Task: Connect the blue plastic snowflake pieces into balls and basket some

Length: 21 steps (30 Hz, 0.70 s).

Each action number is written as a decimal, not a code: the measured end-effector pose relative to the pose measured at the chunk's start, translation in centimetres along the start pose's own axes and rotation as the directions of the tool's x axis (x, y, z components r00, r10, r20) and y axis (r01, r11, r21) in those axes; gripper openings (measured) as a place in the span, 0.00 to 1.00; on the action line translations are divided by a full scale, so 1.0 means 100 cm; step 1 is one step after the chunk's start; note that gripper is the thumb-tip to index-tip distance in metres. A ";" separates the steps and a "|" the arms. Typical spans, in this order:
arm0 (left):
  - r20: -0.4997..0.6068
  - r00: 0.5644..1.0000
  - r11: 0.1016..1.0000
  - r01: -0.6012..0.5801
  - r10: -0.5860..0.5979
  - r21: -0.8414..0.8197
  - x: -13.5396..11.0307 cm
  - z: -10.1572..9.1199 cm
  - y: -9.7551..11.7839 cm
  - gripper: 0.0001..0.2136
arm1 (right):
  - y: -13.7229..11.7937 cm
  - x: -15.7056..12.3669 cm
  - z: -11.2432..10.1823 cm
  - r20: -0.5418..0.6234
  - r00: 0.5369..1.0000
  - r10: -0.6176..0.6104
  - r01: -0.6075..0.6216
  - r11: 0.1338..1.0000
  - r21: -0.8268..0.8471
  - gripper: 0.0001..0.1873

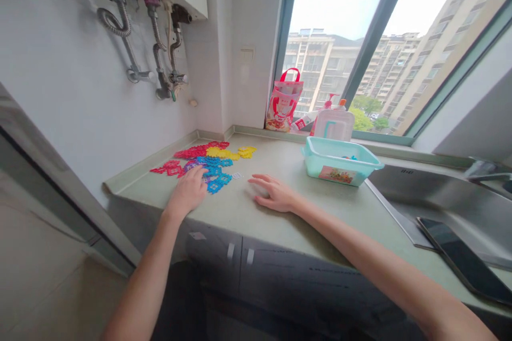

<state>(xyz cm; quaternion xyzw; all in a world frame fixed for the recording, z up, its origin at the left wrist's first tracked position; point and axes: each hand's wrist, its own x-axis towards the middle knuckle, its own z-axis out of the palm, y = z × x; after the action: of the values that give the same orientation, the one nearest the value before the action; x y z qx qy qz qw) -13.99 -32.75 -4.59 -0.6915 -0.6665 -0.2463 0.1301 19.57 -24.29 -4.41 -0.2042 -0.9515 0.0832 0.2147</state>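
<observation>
Left hand (188,193) on coloured pieces (218,185), too overlapped to count, grip can't tell; right hand (277,195) loosely spread, empty; one tub (359,172) beyond it, label (336,175) unreadable.

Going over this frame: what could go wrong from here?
The left hand is at the loose blue pieces, close to the red pieces; a sideways sweep might mix the colours.

The dark phone lies at the edge of the sink; a bump could send it in.

The turquoise tub also stands close to the sink, so a push to the right might tip it.
</observation>
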 end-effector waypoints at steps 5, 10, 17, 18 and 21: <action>-0.028 0.990 0.991 0.135 -0.135 -0.013 -0.001 0.000 -0.002 0.22 | -0.014 0.071 0.027 0.002 0.999 -0.033 0.033 0.997 0.073 0.36; -0.024 0.971 0.972 0.237 -0.236 0.002 -0.005 0.005 -0.011 0.29 | -0.025 0.163 0.060 -0.081 0.990 -0.114 0.115 0.993 0.006 0.32; 0.111 0.982 0.987 0.149 -0.154 0.052 0.002 0.013 -0.021 0.32 | -0.022 0.213 0.076 0.035 0.996 -0.087 0.088 0.996 -0.035 0.34; 0.154 0.980 0.992 0.119 -0.126 0.053 0.006 0.011 -0.025 0.32 | -0.020 0.209 0.076 0.042 0.996 -0.078 0.079 0.997 -0.021 0.34; 0.246 0.969 0.999 -0.025 0.016 0.031 0.015 0.002 -0.040 0.31 | -0.013 0.186 0.073 0.050 0.998 -0.047 0.045 0.998 0.033 0.35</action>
<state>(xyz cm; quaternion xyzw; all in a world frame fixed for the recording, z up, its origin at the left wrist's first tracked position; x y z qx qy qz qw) -17.90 -31.00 -4.56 -0.7211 -0.6745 -0.1460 0.0610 0.61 -18.08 -3.63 -0.1764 -0.9597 0.0987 0.1954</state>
